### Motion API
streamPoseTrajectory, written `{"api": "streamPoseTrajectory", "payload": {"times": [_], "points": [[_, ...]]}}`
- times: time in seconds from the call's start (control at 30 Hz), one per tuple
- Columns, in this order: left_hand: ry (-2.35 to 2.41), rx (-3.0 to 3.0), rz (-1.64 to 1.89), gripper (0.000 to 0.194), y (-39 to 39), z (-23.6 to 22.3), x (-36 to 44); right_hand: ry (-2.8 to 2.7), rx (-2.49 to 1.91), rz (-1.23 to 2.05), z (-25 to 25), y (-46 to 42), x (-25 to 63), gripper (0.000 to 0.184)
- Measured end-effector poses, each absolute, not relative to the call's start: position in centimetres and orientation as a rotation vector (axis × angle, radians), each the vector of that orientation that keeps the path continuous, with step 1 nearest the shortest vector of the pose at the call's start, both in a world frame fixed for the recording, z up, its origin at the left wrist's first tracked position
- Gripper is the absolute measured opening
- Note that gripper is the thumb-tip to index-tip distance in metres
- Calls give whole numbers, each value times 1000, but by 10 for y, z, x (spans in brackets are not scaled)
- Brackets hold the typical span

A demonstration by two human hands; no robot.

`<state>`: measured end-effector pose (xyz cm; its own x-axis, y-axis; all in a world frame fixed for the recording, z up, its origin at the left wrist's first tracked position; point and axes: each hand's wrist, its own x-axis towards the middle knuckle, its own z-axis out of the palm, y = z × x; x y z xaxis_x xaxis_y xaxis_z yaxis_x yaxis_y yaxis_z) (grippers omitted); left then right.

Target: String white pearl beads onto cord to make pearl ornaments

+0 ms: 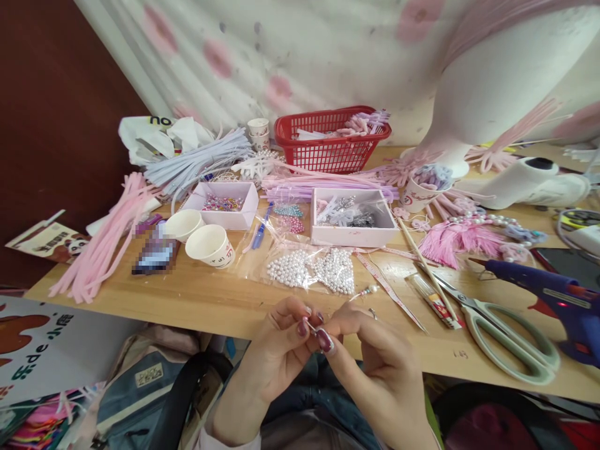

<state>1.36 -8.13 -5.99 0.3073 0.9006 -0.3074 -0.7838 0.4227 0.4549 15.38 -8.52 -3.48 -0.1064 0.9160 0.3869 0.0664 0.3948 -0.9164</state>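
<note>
At the table's front edge, my left hand [281, 344] pinches a small pink bead [305, 320] between thumb and fingertips. My right hand [370, 356] is closed close beside it, thumb against forefinger, on a thin thread [311, 326] that runs between the two hands. Behind the right hand a short string of beads [370, 290] sticks out, with a pearl-like bead at its end; its link to the thread is hidden by the fingers. Just beyond the hands lie clear bags of white pearl beads [290, 267].
Two paper cups [209, 247] and white boxes of beads [354, 234] stand behind. Right are scissors [510, 340], a glue gun [539, 281] and a tape measure [384, 281]. Pink pipe cleaners [100, 240] overhang the left edge; a red basket [328, 150] sits at the back.
</note>
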Motion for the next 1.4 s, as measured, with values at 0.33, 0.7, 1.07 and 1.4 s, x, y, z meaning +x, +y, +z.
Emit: {"api": "streamPoseTrajectory", "payload": {"times": [0.33,0.7,1.07,1.4], "points": [[751,536,1233,21,-76,-57,6,-1497,-944,968,-34,-85,155,13],[820,891,1161,12,-77,-55,-15,-1628,-936,1055,-33,-85,164,12],[1228,1408,1241,9,-92,-42,-24,-1629,-956,1126,-43,-82,159,14],[1398,1629,1396,17,-95,-48,-8,-1651,-1003,1070,-43,-83,155,15]]}}
